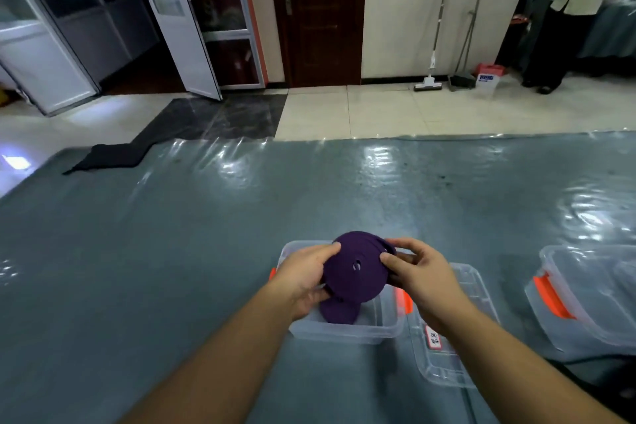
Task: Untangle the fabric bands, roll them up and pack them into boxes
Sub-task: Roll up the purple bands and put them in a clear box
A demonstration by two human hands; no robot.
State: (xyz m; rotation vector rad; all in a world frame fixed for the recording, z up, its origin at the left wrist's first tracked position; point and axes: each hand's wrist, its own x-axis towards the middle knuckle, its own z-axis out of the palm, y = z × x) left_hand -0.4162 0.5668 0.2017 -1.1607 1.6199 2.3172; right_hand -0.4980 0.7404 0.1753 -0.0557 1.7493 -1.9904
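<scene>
Rolled purple band (354, 267) held between both hands above open clear box (347, 329). Left hand (304, 280) grips roll's left edge, fingers curled; right hand (418, 272) pinches right edge. Second purple roll (339, 311) below, inside box. Lid (444, 354) under right wrist; another box (585, 296) farther right.

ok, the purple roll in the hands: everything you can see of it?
The purple band roll is a flat disc of dark purple fabric band wound tight, with a small hole at its centre. It is held tilted, face towards the camera, above the open clear box. The left hand and right hand grip opposite edges. A loose end loops at its upper right. More purple band lies in the box below.
</scene>
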